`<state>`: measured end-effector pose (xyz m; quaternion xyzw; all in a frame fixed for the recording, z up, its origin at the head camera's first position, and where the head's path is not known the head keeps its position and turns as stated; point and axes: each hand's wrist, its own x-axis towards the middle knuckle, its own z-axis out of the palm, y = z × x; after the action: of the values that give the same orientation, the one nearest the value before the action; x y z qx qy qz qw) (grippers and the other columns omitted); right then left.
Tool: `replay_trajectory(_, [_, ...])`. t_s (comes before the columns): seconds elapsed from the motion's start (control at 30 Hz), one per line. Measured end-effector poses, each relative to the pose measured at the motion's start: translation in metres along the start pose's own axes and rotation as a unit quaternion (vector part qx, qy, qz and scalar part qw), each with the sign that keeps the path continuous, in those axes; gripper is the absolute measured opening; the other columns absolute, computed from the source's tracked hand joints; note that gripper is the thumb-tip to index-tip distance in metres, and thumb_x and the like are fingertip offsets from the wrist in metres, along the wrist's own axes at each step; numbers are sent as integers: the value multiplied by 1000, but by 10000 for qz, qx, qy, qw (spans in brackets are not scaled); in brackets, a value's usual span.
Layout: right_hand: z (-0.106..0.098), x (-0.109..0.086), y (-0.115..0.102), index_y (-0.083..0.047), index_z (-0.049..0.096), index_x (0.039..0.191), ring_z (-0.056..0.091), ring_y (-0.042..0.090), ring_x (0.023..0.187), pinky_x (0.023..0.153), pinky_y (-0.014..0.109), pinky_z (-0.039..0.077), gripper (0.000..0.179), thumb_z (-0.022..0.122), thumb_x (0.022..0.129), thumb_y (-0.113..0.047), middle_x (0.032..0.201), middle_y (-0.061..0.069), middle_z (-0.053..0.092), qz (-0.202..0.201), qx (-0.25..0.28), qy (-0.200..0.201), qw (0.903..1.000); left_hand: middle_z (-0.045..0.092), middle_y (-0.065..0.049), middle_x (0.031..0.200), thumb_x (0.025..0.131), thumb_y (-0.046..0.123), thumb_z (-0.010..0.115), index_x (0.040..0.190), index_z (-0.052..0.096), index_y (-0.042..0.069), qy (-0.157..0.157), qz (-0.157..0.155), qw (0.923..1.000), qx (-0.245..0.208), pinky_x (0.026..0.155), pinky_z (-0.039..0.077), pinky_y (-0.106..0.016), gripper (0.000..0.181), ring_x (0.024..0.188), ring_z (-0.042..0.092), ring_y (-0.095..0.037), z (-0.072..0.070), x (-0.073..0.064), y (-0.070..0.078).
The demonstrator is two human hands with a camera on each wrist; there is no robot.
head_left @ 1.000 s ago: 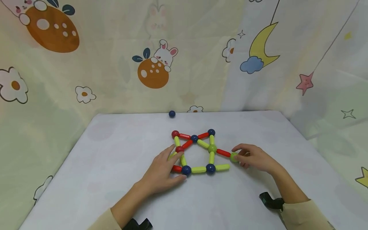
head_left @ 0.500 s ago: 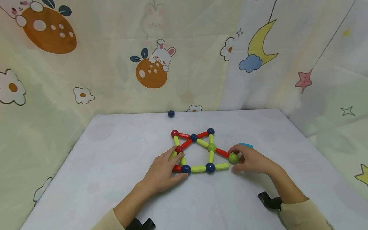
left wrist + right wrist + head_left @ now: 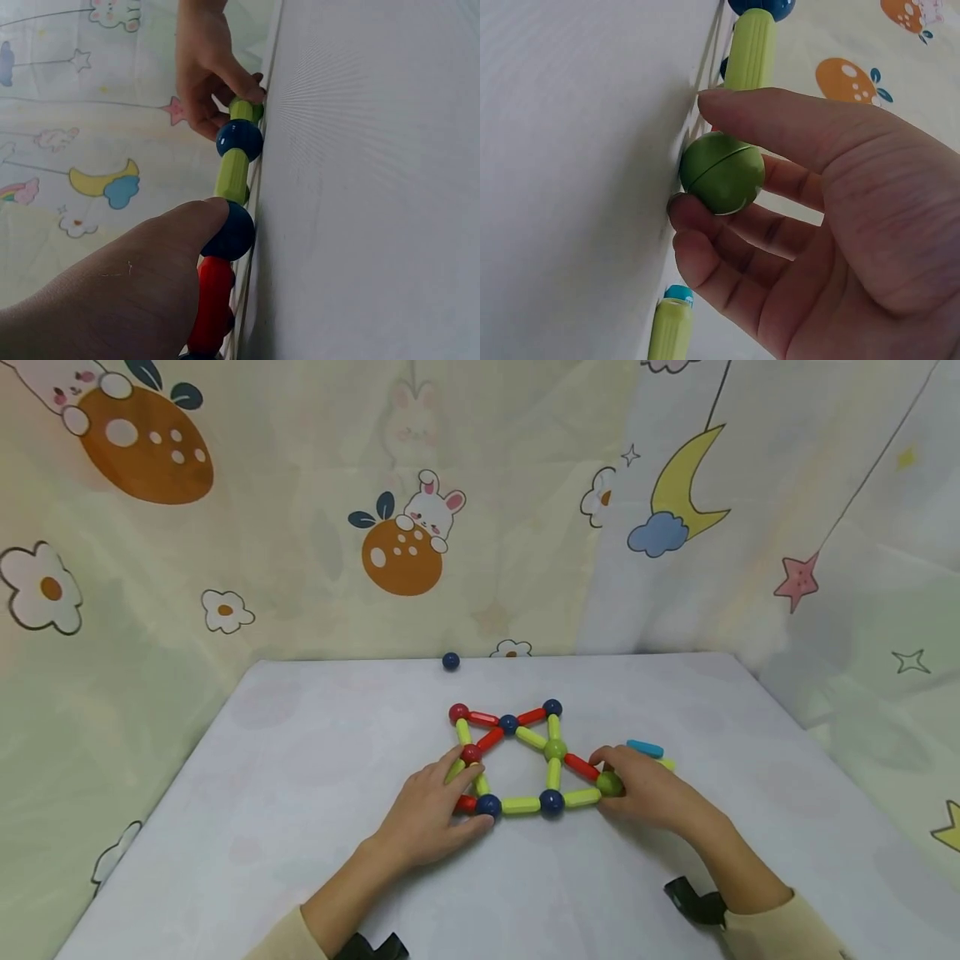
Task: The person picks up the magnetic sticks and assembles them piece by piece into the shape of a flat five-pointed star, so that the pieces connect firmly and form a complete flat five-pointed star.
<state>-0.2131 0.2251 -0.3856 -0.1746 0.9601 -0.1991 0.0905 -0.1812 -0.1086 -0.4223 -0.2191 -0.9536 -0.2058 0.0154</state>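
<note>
A flat frame of magnetic rods and balls lies on the table. My left hand point(image 3: 429, 814) holds its left side, fingers by a red ball point(image 3: 471, 753) and thumb against a navy ball point(image 3: 231, 234). A red rod point(image 3: 465, 805) is partly hidden under this hand. At the frame's right end, my right hand point(image 3: 648, 787) grips a green ball point(image 3: 721, 172) between thumb and fingers. That ball meets a red rod point(image 3: 581, 767) and sits at the tip of a light green rod point(image 3: 582, 797), whose other end joins another navy ball point(image 3: 552, 803).
A loose navy ball point(image 3: 451, 662) stands at the table's back edge. Beyond my right hand lie a blue rod point(image 3: 645, 748) and a light green rod point(image 3: 670, 330), partly hidden. A patterned cloth point(image 3: 300, 527) hangs behind the white table point(image 3: 300, 760).
My right hand has moved slightly left and nearer with the green ball, bringing it to the free light green rod's end. The blue rod has come into view. My left hand stays in place.
</note>
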Motion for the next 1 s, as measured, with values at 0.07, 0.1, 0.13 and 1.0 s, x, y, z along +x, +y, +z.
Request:
replay_trajectory(0.07, [0,-1,0,-8,63,128,55,16,86,73,29,53,47,81,84,-12,104,3,65,-18,44,17,10000,37,-13,165,89,60,70,151,53,25,-4,1,10000,-15,113,42,-61,74,142,47,-36,0,0,1])
replay_trajectory(0.1, [0,-1,1,-8,63,128,55,16,86,73,29,53,47,81,85,-12,103,3,65,-44,76,24,10000,37,-13,165,89,60,70,152,53,25,0,1,10000,-9,113,42,-61,74,142,47,-36,0,0,1])
replay_trajectory(0.13, [0,-1,1,-8,64,128,56,16,86,74,30,54,46,81,85,-12,103,3,66,-55,112,36,9999,37,-13,165,89,60,70,152,53,25,7,2,10000,0,113,42,-61,74,142,47,-36,0,0,1])
replay_trajectory(1.0, [-4,3,17,-9,66,128,70,24,98,75,34,58,40,77,90,-16,129,18,66,70,1528,176,9881,34,-12,166,89,59,71,151,54,23,142,-312,9994,58,113,42,-59,74,138,50,-36,4,3,7])
